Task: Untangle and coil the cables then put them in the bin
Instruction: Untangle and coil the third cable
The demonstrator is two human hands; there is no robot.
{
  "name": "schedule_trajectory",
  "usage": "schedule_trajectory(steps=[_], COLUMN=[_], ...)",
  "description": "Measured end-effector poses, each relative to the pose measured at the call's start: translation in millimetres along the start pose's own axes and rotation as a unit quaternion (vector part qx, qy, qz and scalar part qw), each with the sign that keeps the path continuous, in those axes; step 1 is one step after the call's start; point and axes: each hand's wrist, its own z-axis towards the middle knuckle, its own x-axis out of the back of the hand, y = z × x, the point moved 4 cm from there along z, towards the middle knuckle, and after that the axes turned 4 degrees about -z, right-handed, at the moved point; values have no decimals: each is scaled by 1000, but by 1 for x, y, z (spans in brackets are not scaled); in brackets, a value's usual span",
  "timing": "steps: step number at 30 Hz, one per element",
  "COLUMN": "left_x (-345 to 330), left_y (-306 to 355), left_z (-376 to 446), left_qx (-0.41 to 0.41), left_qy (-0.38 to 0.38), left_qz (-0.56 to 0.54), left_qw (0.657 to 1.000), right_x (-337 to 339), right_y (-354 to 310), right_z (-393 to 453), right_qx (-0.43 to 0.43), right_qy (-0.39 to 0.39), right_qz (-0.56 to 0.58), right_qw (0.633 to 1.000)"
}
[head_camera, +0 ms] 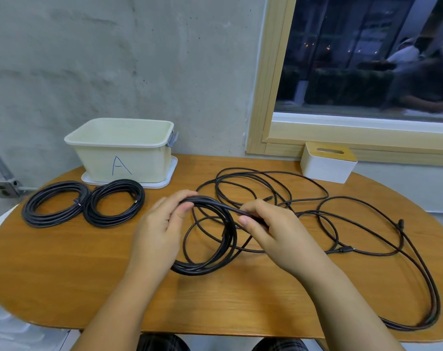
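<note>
Now coiling the third cable [207, 239]: left hand [162, 224] fingers clamp its loops, right hand [271, 229] pinches the strand; next, draw slack from three o'clock.

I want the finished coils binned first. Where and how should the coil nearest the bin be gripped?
Grip the right-hand coil from above, across its near arc, fingers through the open centre so all turns are bundled together. It lies flat on the table just in front of bin A, and loose turns would probably spill otherwise.
</note>
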Motion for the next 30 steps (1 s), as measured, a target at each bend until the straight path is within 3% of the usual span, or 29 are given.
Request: schedule_trajectory(steps=[5,12,19,26,30], left_x=[22,9,2,-12,-14], left_y=[-2,4,12,8,-3], left_z=[10,8,5,4,2], left_qx=[58,119,110,106,105], left_qy=[87,93,68,14,-52], left_qz=[-82,-206,-249,-257,-201], left_qw=[991,967,960,960,973], right_x=[4,-19,-28,-26,-18], right_y=[20,7,0,3,4], right_z=[-7,-4,0,1,-1], right_qx=[-47,-52,-57,-75,-77], right_qy=[15,-24,-35,19,22], right_qz=[-9,93,182,181,155], right_qw=[999,994,981,981,985])
